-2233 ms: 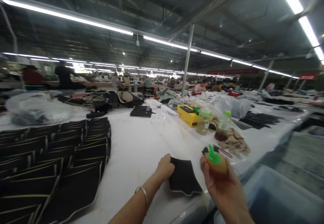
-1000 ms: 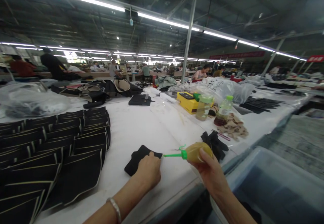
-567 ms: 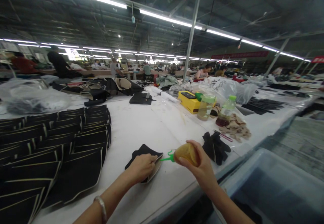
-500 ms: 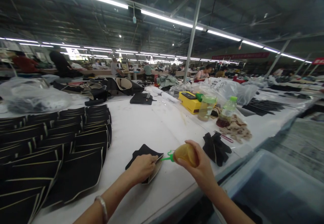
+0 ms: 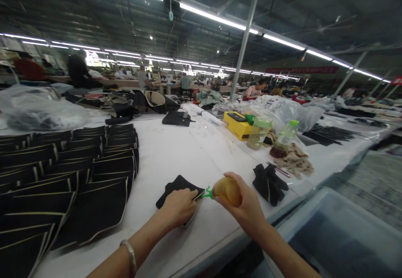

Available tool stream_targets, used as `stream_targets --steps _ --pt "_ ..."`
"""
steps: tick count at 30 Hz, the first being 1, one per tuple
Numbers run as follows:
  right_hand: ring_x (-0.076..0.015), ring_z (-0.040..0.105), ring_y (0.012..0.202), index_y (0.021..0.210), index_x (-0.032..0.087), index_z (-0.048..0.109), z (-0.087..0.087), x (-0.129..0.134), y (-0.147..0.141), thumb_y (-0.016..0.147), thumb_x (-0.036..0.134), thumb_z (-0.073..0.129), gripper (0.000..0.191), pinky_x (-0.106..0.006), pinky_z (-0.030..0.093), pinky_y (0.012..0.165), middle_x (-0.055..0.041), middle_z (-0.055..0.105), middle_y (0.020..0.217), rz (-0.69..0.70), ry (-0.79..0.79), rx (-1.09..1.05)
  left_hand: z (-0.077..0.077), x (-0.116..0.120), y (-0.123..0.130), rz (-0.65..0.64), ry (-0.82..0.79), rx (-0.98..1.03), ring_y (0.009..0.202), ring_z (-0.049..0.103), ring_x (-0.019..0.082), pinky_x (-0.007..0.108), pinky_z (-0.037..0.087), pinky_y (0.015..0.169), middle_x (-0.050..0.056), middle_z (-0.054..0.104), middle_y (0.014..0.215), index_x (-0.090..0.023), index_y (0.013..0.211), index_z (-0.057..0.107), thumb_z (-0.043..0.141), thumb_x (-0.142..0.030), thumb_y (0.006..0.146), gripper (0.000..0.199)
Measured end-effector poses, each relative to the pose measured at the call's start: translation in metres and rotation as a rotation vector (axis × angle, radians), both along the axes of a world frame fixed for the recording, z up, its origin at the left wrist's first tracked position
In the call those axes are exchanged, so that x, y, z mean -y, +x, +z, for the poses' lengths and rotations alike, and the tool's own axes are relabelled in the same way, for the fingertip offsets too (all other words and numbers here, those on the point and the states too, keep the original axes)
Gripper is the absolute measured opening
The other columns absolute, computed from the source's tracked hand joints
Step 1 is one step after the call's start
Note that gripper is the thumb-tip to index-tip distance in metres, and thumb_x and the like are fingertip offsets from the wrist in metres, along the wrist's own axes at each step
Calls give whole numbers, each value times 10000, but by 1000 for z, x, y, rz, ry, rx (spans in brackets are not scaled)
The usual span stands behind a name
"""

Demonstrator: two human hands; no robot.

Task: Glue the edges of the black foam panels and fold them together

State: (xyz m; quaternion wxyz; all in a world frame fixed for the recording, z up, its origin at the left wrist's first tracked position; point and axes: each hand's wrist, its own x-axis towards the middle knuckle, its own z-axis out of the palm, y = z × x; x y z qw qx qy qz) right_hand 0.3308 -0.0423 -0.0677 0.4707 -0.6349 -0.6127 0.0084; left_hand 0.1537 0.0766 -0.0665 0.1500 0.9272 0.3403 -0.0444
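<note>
The left arm is slanting in from the lower left, wearing one silver bracelet (image 5: 128, 255); its wrist is staying low over the white counter (image 5: 185, 152). The left hand (image 5: 178, 207) is facing palm down, and its fingers are pinching the right edge of one black piece (image 5: 180, 184), which is lying on the counter. The right arm is slanting in from the lower right. The right hand (image 5: 246, 200) is curving its fingers and thumb around one amber squeeze bottle (image 5: 228, 191), which is tilting so that its green nozzle (image 5: 207, 193) is pointing left, at that edge; whether it is touching, I cannot tell.

As for counts, from the left: many black panels (image 5: 100, 194) are overlapping in rows, too many for sure counting. Farther right, one yellow box (image 5: 238, 127), one lidded jar (image 5: 257, 135) and one green-capped bottle (image 5: 284, 139) are standing near each other. One bunch of black scraps (image 5: 269, 184) is lying nearer, beyond the right hand.
</note>
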Motion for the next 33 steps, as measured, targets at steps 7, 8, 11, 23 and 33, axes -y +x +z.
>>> stream_targets --steps 7,8,11,23,33 --pt "-240 621 897 1199 220 515 -1 -3 6 782 430 720 510 -372 486 854 -59 634 1056 -59 -39 -69 0 2 0 -4 22 -2 909 670 310 411 489 760 106 685 1018 -237 1193 614 330 -220 831 460" --pt "-236 619 886 1185 221 522 0 -2 6 775 431 725 503 -365 485 844 -52 634 1045 -57 -47 -78 -1 2 0 -5 23 0 915 669 312 414 489 763 107 685 1024 -242 1208 609 332 -226 833 466" --pt "-209 618 812 1160 228 527 2 0 7 762 434 736 495 -327 488 780 -18 635 968 -31 -86 -161 -2 2 1 -7 26 2 927 665 319 423 488 772 111 687 1025 -245 1245 593 334 -239 839 482" --pt "-203 605 792 1148 226 509 -2 4 8 762 459 719 497 -300 479 721 1 623 905 -20 -120 -283 2 4 -1 5 5 -17 925 665 311 416 486 781 113 680 1051 -251 1324 540 321 -246 868 506" --pt "-233 607 898 1168 222 515 -5 7 8 778 431 718 487 -356 480 851 -42 622 1028 -65 -46 -154 -1 4 -1 15 -8 -12 921 664 330 432 493 765 121 668 1073 -242 1346 522 319 -249 864 522"
